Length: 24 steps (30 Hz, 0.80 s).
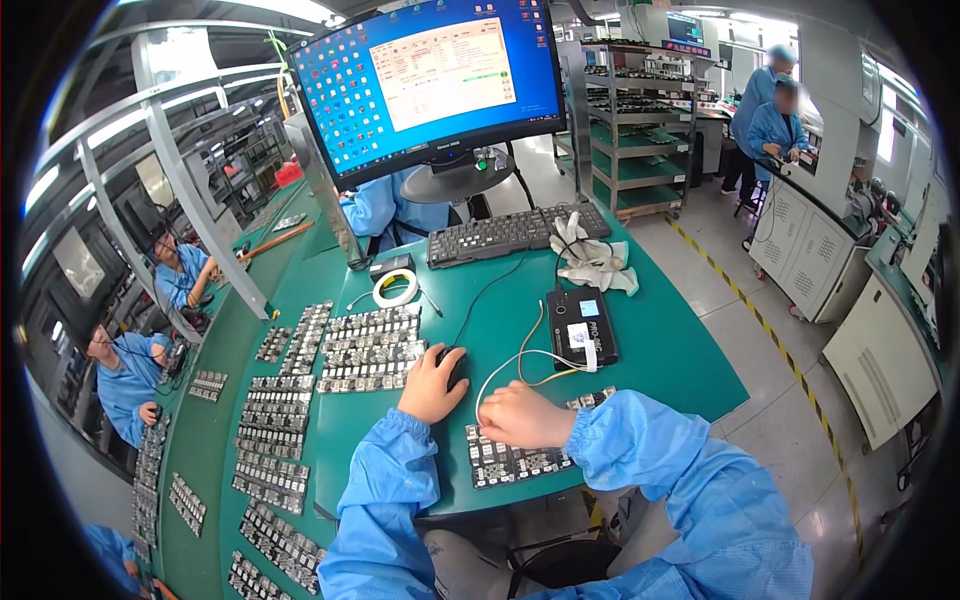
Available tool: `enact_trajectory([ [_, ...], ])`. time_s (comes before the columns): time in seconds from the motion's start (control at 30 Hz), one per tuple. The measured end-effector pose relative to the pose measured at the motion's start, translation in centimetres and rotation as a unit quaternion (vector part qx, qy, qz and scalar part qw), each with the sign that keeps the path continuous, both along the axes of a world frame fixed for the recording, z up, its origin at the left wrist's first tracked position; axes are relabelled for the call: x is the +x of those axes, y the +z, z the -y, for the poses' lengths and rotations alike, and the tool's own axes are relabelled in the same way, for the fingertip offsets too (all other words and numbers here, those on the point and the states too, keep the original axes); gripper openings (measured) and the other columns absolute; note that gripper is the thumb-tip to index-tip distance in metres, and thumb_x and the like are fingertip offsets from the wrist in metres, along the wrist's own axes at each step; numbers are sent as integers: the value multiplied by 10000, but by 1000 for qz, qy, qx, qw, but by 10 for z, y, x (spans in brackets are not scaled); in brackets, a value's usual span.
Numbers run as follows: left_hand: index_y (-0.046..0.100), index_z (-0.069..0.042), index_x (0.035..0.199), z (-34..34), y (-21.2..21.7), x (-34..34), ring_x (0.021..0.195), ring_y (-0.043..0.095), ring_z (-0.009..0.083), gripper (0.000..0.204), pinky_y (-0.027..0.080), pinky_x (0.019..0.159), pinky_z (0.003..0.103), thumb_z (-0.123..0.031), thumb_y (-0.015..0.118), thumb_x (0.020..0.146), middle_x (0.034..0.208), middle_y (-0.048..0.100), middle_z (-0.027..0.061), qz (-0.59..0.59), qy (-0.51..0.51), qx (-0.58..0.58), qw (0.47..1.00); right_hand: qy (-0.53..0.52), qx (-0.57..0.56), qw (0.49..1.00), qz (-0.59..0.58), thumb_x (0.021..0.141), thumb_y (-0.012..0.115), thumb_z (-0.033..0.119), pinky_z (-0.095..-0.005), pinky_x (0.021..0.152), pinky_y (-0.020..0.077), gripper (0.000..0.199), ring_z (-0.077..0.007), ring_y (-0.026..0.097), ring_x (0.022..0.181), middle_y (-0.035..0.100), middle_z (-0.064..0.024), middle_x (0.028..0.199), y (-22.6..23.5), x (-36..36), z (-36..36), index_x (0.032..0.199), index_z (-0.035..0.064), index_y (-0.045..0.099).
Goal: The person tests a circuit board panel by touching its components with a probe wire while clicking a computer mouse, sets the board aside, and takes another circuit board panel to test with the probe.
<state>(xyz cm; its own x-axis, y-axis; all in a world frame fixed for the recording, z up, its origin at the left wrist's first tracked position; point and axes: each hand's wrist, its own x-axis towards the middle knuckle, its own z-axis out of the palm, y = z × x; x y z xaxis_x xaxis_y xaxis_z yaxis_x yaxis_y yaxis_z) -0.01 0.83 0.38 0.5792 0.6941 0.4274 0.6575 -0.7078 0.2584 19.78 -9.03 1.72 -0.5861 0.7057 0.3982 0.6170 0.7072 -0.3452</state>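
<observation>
By the look of it, the work in hand is bringing a lead to the boards while minding the computer. The left hand point(433, 385) rests curved over a black mouse point(457, 366). The right hand point(522, 416) has its fingers bunched narrow at the white cable point(496, 369), over the board panel point(500, 467) at the table's point(680, 350) near edge; I can't tell whether they pinch it. The next move seems to call for steady, precise placement.

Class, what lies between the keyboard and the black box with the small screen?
White work gloves and a black cable lie there, in the head view.
</observation>
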Motion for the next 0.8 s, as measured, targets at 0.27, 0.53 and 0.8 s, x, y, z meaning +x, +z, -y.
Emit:
enact_trajectory([
  [0.27,531,-144,1301,3,3,0,1120,525,453,539,439,959,499,-240,686,794,1307,476,250,-10,12,-14,1000,-6,-3,1000,-3,813,677,245,-405,771,431,157,-239,627,826,638,-39,754,2,-1,1,761,103,634],
  [0.53,528,-139,1308,3,4,2,1142,514,457,541,434,975,489,-229,687,800,1325,463,247,-17,14,-24,999,-10,-12,1000,-11,812,676,229,-410,787,430,143,-243,631,836,641,-46,749,0,0,0,750,105,642],
  [0.8,526,-138,1312,6,8,-1,1137,516,458,547,430,978,492,-231,688,798,1326,464,243,-12,15,-25,1000,-7,-13,1000,-16,810,677,229,-410,790,429,143,-248,633,833,644,-50,757,2,-2,1,743,107,644],
])
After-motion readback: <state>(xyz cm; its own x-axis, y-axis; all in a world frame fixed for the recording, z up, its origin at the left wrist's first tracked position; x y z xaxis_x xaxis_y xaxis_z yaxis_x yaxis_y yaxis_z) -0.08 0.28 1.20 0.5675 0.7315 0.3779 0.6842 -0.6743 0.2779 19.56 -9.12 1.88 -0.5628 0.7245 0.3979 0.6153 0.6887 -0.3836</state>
